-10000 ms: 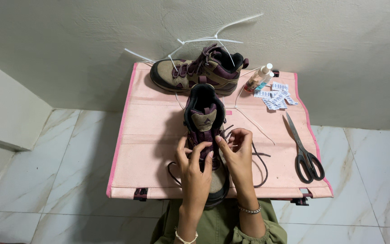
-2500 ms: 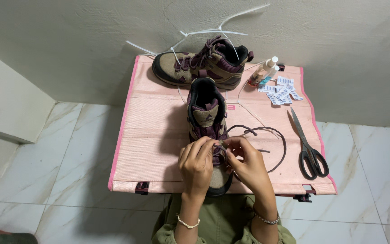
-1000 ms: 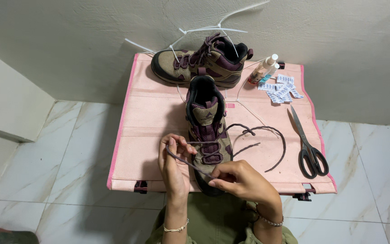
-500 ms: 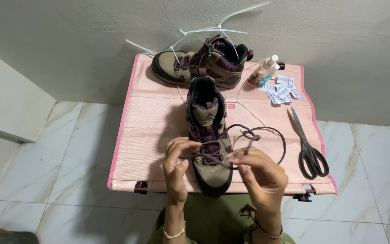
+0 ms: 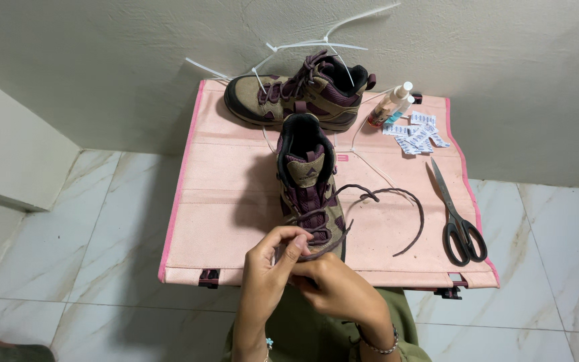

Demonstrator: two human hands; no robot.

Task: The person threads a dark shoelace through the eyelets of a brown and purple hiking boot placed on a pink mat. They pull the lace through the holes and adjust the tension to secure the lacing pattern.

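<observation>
Head view: left hand, right hand fingers pinching lace over boot toe.

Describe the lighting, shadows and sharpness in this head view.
Head view: soft, even light with no glare; the near boot casts a faint shadow leftward on the pink table; the left hand and right hand look sharp, without motion blur.

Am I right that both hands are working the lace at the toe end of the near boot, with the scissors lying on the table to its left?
Not quite. The head view shows the scissors lying to the right of the near boot, not its left. The rest holds: the left hand and right hand work the lace at its toe end on the table.
</observation>
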